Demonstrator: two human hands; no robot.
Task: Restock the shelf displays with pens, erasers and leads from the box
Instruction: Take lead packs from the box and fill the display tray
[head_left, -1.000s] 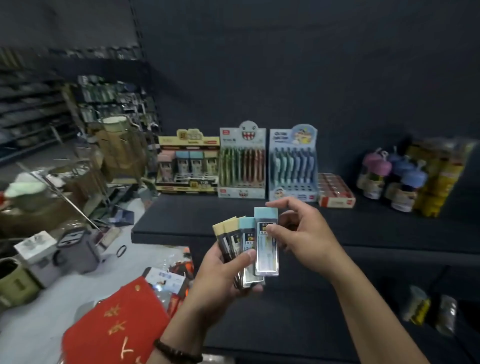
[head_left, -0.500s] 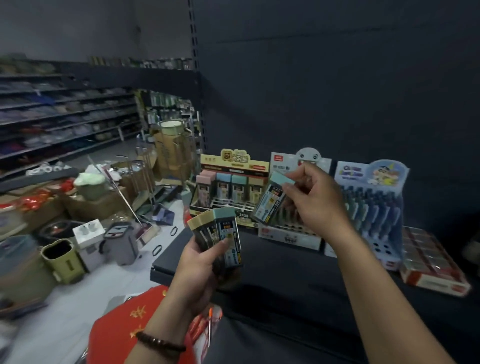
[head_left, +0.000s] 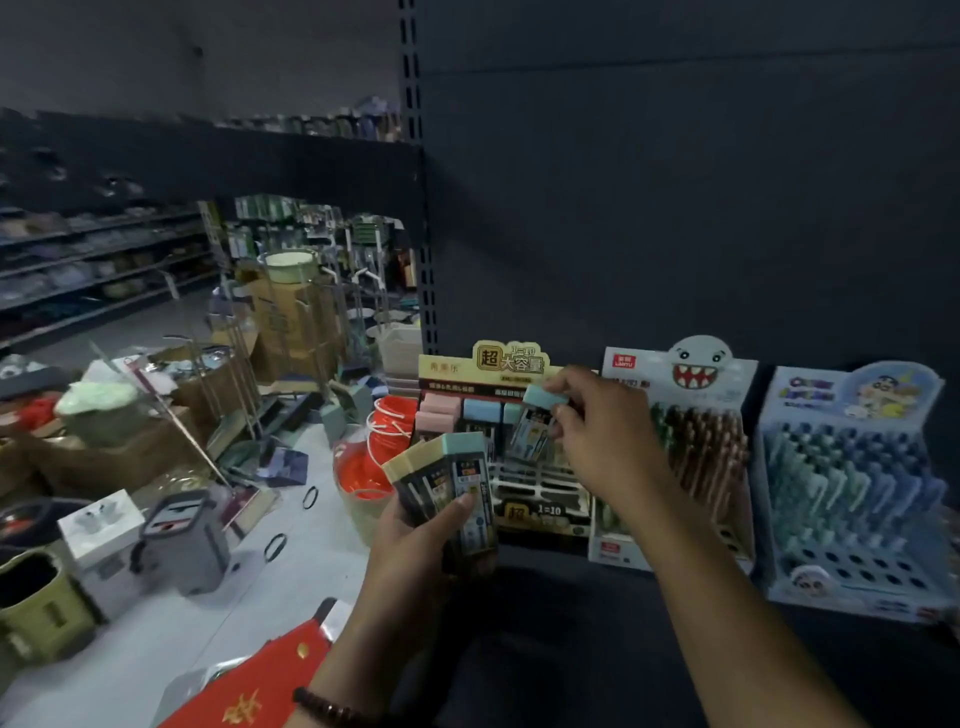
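One lead case (head_left: 531, 432) is in transit. The right hand (head_left: 597, 431) pinches it just below the teal cap, with thumb and fingers curled round it. The case is tilted, over the right side of the lead display (head_left: 509, 359). The left hand (head_left: 415, 540) grips a fanned stack (head_left: 451, 483) of further cases, thumb across the front, just in front of the display's left half.

Step, as judged: slotting leads singly into the display. Several more are in the left hand, so this part is unfinished. No pens or erasers in hand.

Next move calls for bringing the case upright, cap on top. It must then line up with a free cell of the white grid (head_left: 540, 486) and go straight down, clear of dividers and neighbours.

Appearance: slim flat box, dark label with print too small to read, pastel cap. Shelved cases (head_left: 441, 413) in the back row show pink and blue caps. The display stands on the dark shelf (head_left: 571, 629), beside two pen displays (head_left: 691, 379).
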